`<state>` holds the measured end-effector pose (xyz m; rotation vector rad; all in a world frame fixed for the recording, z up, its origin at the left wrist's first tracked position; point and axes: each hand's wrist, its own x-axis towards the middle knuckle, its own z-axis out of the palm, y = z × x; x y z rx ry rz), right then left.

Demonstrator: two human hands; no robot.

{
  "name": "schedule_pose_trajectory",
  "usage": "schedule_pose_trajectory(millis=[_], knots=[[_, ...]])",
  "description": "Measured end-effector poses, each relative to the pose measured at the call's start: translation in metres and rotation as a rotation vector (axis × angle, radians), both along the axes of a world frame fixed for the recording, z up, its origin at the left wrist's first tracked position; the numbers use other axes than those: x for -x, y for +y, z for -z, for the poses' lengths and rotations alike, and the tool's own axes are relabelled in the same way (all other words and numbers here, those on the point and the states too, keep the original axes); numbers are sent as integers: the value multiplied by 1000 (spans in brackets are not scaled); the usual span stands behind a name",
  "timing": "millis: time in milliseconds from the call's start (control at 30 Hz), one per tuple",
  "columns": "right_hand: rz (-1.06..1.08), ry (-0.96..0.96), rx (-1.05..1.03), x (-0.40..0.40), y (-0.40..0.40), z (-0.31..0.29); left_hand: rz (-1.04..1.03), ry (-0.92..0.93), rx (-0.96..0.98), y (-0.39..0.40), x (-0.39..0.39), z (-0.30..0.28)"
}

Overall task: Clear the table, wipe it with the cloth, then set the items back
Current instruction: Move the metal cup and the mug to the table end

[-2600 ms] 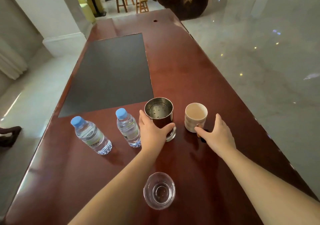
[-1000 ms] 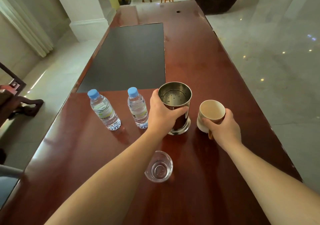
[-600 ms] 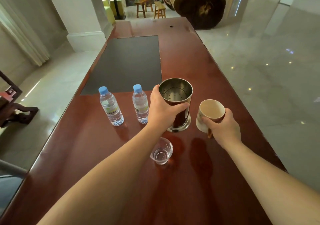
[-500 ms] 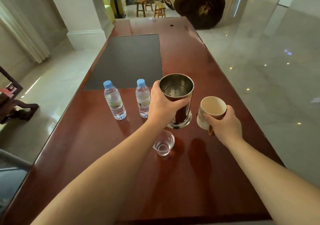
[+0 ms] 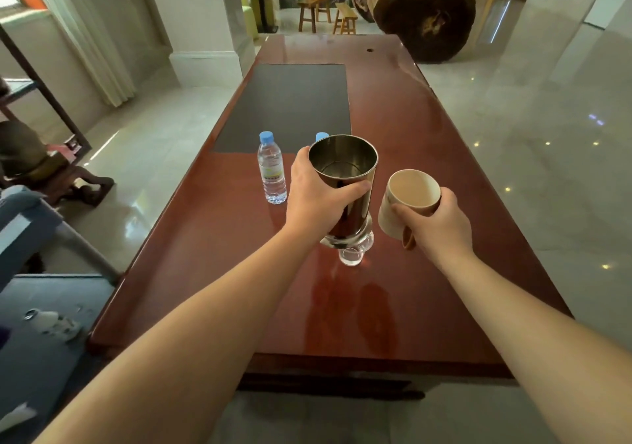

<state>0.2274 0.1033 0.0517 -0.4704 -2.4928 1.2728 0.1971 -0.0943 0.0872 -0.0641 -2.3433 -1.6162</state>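
My left hand [image 5: 316,200] is wrapped round the steel canister [image 5: 345,183], thumb across its front, and I have it up off the table [image 5: 427,156], roughly upright. My right hand [image 5: 441,224] grasps the beige mug [image 5: 408,200], also lifted, tilted with its mouth toward me; its brown handle pokes out below my fingers. A small glass [image 5: 351,257] stands on the table, partly hidden behind the canister's base. One water bottle [image 5: 272,173] stands upright left of my left hand; a second bottle [image 5: 321,136] shows only its blue cap behind the canister. A dark mat [image 5: 290,101] lies farther up the table.
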Motion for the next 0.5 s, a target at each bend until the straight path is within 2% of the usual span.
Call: schedule_pose_trajectory(millis=[233, 500], knots=[[-157, 39, 7, 7, -43, -11, -151, 1, -36, -46, -19, 4], [-351, -7, 43, 23, -113, -3, -386, -6, -30, -116, -48, 17]])
